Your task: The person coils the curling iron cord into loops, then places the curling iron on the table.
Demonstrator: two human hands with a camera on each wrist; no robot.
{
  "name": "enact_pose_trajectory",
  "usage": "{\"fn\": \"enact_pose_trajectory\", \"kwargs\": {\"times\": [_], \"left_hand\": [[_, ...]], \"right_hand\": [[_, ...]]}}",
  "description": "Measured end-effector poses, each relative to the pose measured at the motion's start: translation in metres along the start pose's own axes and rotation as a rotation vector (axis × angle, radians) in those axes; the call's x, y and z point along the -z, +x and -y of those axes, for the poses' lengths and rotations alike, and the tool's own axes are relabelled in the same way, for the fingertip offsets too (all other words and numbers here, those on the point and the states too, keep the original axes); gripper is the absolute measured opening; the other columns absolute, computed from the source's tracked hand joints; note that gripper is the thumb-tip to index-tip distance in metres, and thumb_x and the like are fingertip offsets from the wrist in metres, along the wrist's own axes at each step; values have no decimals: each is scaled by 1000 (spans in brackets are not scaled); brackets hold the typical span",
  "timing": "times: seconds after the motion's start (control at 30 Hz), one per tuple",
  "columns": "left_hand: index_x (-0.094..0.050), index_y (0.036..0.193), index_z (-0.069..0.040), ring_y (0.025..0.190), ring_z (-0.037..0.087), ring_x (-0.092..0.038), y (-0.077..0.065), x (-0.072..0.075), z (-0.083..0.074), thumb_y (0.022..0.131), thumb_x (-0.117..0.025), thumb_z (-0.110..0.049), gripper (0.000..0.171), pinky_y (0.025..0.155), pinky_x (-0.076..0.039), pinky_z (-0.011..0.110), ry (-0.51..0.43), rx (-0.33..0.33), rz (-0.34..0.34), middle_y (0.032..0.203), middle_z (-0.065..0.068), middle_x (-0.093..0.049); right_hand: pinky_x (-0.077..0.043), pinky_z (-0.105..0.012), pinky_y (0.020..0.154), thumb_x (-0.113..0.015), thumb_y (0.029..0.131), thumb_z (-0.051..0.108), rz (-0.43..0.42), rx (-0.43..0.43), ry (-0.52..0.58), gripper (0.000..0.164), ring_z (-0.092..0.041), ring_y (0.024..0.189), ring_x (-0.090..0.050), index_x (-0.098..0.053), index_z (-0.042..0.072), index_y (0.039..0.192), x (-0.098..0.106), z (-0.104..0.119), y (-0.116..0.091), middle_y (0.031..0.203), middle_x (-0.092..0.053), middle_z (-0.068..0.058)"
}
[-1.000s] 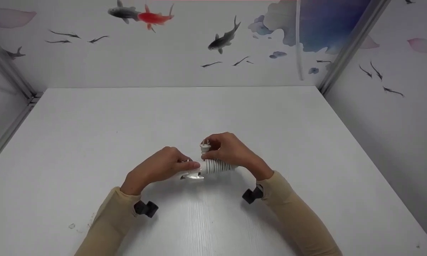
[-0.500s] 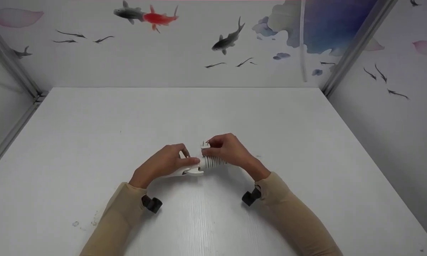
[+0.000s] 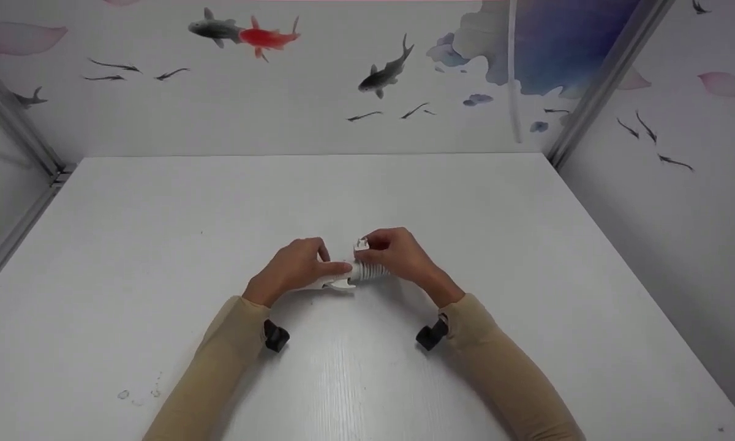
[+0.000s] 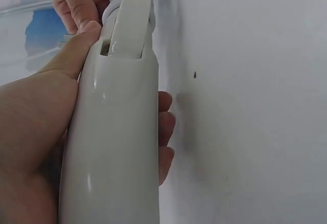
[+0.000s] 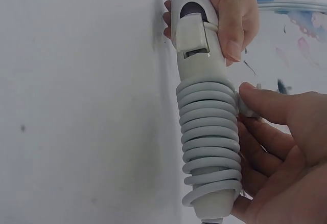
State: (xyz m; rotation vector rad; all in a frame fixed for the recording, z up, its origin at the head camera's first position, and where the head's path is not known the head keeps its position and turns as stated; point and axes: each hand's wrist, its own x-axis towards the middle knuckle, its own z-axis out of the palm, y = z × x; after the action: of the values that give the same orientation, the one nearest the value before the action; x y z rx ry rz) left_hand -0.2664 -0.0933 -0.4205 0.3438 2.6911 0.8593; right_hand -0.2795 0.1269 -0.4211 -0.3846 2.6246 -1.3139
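Observation:
A white appliance [image 4: 112, 142], which looks like a curling iron, has a glossy rounded body and a flat lever [image 5: 191, 34] on one side. My left hand [image 3: 294, 266] grips the body, its thumb lying along it near the lever. Pale cord [image 5: 209, 127] is wound in several turns around the narrower handle end. In my right hand [image 3: 401, 254], thumb and fingers pinch the white two-pronged plug [image 3: 361, 245] beside the coils, prongs pointing up. The handle's tip [image 5: 212, 203] pokes out past the last turn, while some right fingers are hidden behind the coils.
A broad white table [image 3: 343, 367] lies beneath both hands. Printed fish decorate the back wall [image 3: 318, 92], and side panels with metal posts [image 3: 612, 73] stand at left and right. Small stains [image 3: 124, 394] mark the table at lower left.
My left hand has shifted slightly up and to the right, bringing the appliance along. The plug sits a little further right and higher, still pinched by my right hand.

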Motion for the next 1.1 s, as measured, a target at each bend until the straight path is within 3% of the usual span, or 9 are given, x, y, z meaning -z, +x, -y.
{"fn": "enact_pose_trajectory", "kwargs": {"times": [0.2,0.43,0.63,0.9,1.1], "left_hand": [[-67,90,-10,77,16,-52,11,-1,3,85,-74,-56,47,69,-43,29,-41,-27,-37,88,2,-63],[-67,90,-12,77,18,-52,12,-2,0,82,-77,-56,46,70,-42,31,63,-15,-120,84,2,-65],[-68,89,-12,77,18,-54,14,-3,-3,81,-77,-58,47,74,-45,34,137,-11,-165,84,2,-68],[-71,94,-9,87,24,-65,15,-4,-1,82,-73,-60,53,83,-51,43,156,-7,-201,95,6,-73],[-70,101,-6,93,26,-66,14,-2,0,84,-71,-62,58,87,-52,44,176,-23,-179,101,9,-73]], "right_hand": [[-48,-27,83,-76,90,27,16,-49,-14,29,-15,92,-57,-74,13,115,1,-3,4,106,-72,-4],[-49,-27,83,-75,91,28,18,-70,-15,32,-16,94,-57,-73,13,119,0,3,4,110,-71,-5],[-49,-29,87,-73,92,28,13,-58,-39,34,-16,96,-57,-71,12,123,-2,2,6,113,-71,-5],[-50,-34,94,-67,96,32,34,-82,-45,42,-16,103,-59,-66,9,132,1,-3,8,126,-69,-7],[-48,-40,106,-62,99,31,75,-81,-117,41,-21,123,-60,-64,11,135,7,-4,8,136,-65,-8]]}}
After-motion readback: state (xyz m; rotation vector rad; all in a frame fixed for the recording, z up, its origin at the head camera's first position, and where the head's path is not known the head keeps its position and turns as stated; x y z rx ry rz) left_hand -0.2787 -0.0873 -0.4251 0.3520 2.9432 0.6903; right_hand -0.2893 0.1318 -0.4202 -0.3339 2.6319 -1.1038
